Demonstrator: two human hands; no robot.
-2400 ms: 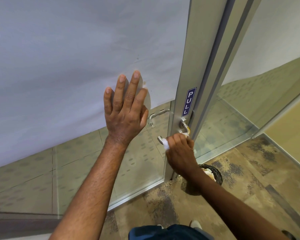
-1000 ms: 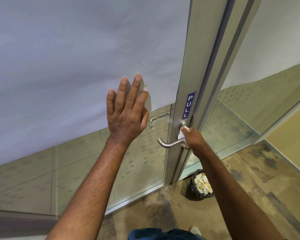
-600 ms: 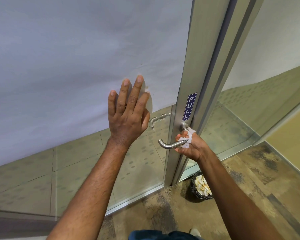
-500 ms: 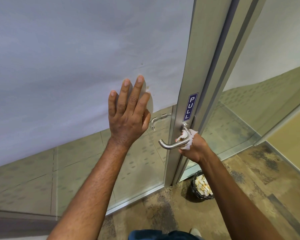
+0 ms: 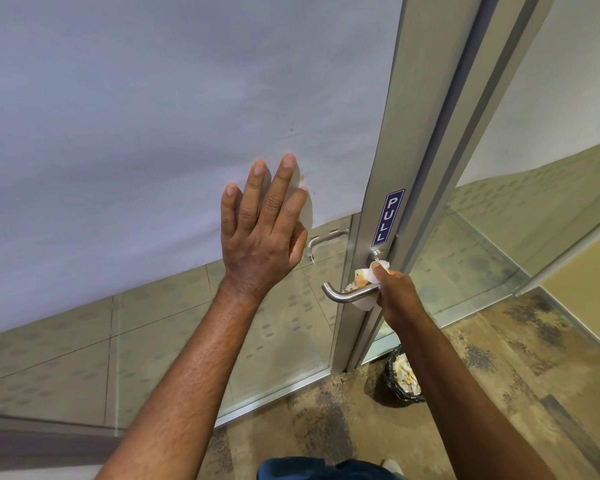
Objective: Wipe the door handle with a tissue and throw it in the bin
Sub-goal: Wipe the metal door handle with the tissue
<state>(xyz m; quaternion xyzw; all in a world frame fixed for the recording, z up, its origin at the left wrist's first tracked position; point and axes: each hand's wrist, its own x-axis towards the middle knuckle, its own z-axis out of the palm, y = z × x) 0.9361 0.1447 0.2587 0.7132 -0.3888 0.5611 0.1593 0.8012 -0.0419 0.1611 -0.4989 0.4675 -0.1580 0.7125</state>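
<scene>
The right hand (image 5: 394, 289), closed around the tissue (image 5: 368, 277), has slid back from the lever's tip to the root of the door handle (image 5: 347, 295), so wiping nears completion while the left hand (image 5: 262, 233) stays flat and empty on the door, bin (image 5: 404, 379) below.

An office or commercial interior is suggested. A glazed door (image 5: 187, 133) covered with frosted film is set in an aluminium frame (image 5: 392, 150), on which a blue "PULL" sign (image 5: 388, 217) is fixed. Patterned carpet tiles (image 5: 499, 358) are laid on the floor.
</scene>
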